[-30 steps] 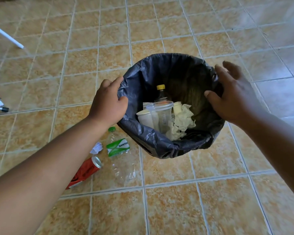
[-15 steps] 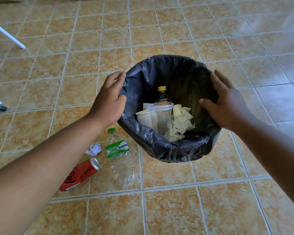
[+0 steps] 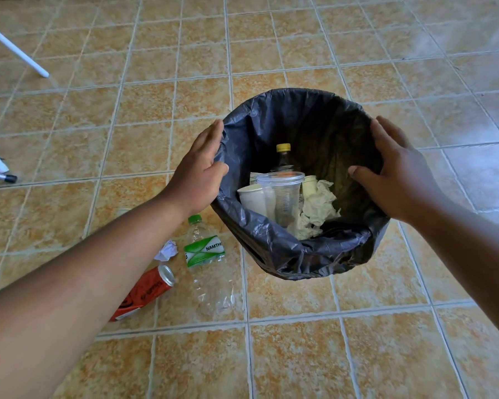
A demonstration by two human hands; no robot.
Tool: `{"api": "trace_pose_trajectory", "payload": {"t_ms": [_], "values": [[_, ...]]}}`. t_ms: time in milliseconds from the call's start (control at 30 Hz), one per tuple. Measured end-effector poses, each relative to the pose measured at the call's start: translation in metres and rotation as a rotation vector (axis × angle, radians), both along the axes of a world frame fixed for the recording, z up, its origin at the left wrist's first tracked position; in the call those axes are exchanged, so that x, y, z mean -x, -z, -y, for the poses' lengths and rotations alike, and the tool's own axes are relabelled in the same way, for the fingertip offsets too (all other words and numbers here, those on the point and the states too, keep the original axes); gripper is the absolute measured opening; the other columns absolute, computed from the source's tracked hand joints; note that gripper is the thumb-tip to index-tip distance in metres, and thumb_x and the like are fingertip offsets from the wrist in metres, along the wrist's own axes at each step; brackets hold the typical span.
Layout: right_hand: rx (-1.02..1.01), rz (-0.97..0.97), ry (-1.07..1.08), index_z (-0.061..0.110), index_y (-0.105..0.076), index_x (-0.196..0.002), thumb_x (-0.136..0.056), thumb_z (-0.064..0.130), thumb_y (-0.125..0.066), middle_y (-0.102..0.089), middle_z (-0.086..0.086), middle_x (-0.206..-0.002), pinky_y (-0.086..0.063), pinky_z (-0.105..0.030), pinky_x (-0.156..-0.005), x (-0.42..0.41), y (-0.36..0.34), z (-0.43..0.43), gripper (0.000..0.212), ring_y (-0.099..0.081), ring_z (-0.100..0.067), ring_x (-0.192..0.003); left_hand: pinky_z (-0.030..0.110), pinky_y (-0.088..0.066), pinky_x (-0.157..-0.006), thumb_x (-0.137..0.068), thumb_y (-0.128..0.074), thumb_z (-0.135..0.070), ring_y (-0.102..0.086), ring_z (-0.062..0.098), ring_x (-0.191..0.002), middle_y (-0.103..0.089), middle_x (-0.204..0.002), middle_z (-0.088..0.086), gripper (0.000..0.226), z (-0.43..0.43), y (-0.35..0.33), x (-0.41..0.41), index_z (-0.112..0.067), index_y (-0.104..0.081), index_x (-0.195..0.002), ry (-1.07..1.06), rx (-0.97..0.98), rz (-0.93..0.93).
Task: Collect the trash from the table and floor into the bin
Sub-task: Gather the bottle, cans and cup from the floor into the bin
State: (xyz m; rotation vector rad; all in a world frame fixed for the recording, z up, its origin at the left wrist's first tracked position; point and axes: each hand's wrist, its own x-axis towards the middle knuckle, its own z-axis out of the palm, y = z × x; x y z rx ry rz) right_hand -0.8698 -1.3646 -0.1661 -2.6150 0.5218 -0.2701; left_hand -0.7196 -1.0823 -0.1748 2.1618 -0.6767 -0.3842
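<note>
A bin lined with a black bag [image 3: 294,256] stands on the tiled floor. Inside it are a clear plastic cup [image 3: 283,194], a white paper cup [image 3: 252,197], a dark bottle with a yellow cap [image 3: 283,155] and crumpled tissue [image 3: 317,208]. My left hand [image 3: 196,174] grips the left rim, thumb inside. My right hand [image 3: 398,180] holds the right rim, thumb also inside. On the floor left of the bin lie a clear water bottle with a green label [image 3: 205,260], a red can [image 3: 147,289] and a small crumpled white paper [image 3: 166,250].
White metal legs [image 3: 15,50] slant in at the upper left, and another leg with a black foot [image 3: 0,175] sits at the left edge. Tan floor tiles surround the bin on all sides.
My right hand has come down from hovering beside the bin and now clasps its right rim. My left hand has kept its hold on the left rim, with the fingers stretched further along it.
</note>
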Motion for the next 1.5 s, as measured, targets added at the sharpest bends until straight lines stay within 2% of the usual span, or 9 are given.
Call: {"api": "trace_pose_trajectory", "payload": {"t_ms": [200, 300, 400, 500, 800, 1067, 1167, 1233, 1500], "values": [[0.016, -0.012, -0.01, 0.016, -0.018, -0.154, -0.086, 0.035, -0.064, -0.017, -0.001, -0.161, -0.026, -0.039, -0.109, 0.001, 0.001, 0.001, 0.084, -0.026, -0.029, -0.143, 0.011, -0.023, -0.104, -0.099, -0.031, -0.051, -0.022, -0.001, -0.14, -0.022, -0.159, -0.009, 0.058, -0.008, 0.002, -0.001, -0.031, -0.018, -0.152, -0.041, 0.269, -0.138], [0.022, -0.002, -0.023, 0.016, -0.019, -0.154, -0.086, 0.034, -0.065, -0.018, -0.003, -0.16, -0.026, -0.037, -0.107, 0.001, 0.001, 0.002, 0.084, -0.027, -0.031, -0.142, 0.031, -0.041, -0.1, -0.09, -0.028, -0.063, -0.05, 0.016, -0.124, -0.051, -0.138, 0.0, 0.062, -0.02, 0.023, -0.015, -0.028, -0.043, -0.138, -0.31, 0.339, -0.247], [0.028, -0.001, -0.021, 0.014, -0.02, -0.154, -0.086, 0.033, -0.065, -0.019, -0.003, -0.16, -0.025, -0.036, -0.108, 0.001, 0.002, 0.003, 0.083, -0.028, -0.031, -0.142, 0.035, -0.044, -0.081, -0.085, -0.041, -0.056, -0.06, 0.031, -0.102, -0.065, -0.101, 0.008, 0.048, -0.044, 0.064, -0.024, -0.014, -0.062, -0.092, -0.345, -0.272, -0.12], [0.032, -0.005, -0.018, 0.014, -0.02, -0.154, -0.087, 0.034, -0.064, -0.018, -0.002, -0.16, -0.024, -0.034, -0.106, 0.001, 0.002, 0.003, 0.083, -0.028, -0.03, -0.141, 0.03, -0.042, -0.085, -0.087, -0.057, -0.047, -0.058, 0.028, -0.11, -0.065, -0.113, 0.005, 0.039, -0.075, 0.108, -0.009, -0.014, -0.061, -0.107, -0.227, -0.715, -0.13], [0.034, -0.006, -0.01, 0.016, -0.02, -0.154, -0.086, 0.035, -0.063, -0.019, -0.003, -0.16, -0.027, -0.04, -0.109, 0.001, 0.002, 0.003, 0.082, -0.027, -0.03, -0.142, 0.038, -0.052, -0.079, -0.082, -0.064, -0.047, -0.059, 0.031, -0.101, -0.063, -0.104, 0.01, 0.056, -0.074, 0.135, 0.019, -0.007, -0.05, -0.118, -0.088, -0.997, 0.009], [0.036, -0.012, -0.008, 0.017, -0.02, -0.154, -0.087, 0.035, -0.063, -0.018, -0.003, -0.16, -0.029, -0.041, -0.109, 0.001, 0.003, 0.002, 0.082, -0.027, -0.03, -0.142, 0.03, -0.05, -0.081, -0.078, -0.076, -0.026, -0.066, 0.026, -0.093, -0.069, -0.11, 0.012, 0.046, -0.087, 0.13, -0.014, -0.012, -0.062, -0.119, -0.362, -0.56, -0.216], [0.035, -0.011, -0.007, 0.016, -0.02, -0.154, -0.087, 0.035, -0.063, -0.018, -0.003, -0.16, -0.029, -0.042, -0.109, 0.001, 0.003, 0.002, 0.083, -0.027, -0.03, -0.142, 0.025, -0.05, -0.068, -0.079, -0.076, -0.029, -0.066, 0.016, -0.074, -0.07, -0.112, 0.009, 0.047, -0.089, 0.108, -0.04, -0.017, -0.062, -0.123, -0.504, -0.456, -0.201], [0.037, -0.013, -0.004, 0.016, -0.019, -0.154, -0.087, 0.036, -0.063, -0.018, -0.003, -0.16, -0.029, -0.042, -0.11, 0.001, 0.002, 0.001, 0.083, -0.027, -0.03, -0.142, 0.022, -0.046, -0.064, -0.082, -0.073, -0.026, -0.063, 0.017, -0.081, -0.067, -0.116, 0.006, 0.045, -0.088, 0.083, -0.058, -0.022, -0.061, -0.125, -0.648, -0.358, -0.105], [0.023, -0.022, -0.006, 0.017, -0.017, -0.155, -0.088, 0.039, -0.06, -0.016, 0.0, -0.16, -0.032, -0.043, -0.109, 0.002, 0.0, -0.001, 0.082, -0.029, -0.03, -0.141, 0.039, -0.057, -0.085, -0.077, -0.067, -0.017, -0.07, 0.014, -0.091, -0.071, -0.096, -0.004, 0.039, -0.079, -0.028, -0.097, -0.018, -0.064, -0.116, -0.911, 0.558, 0.041]]}}
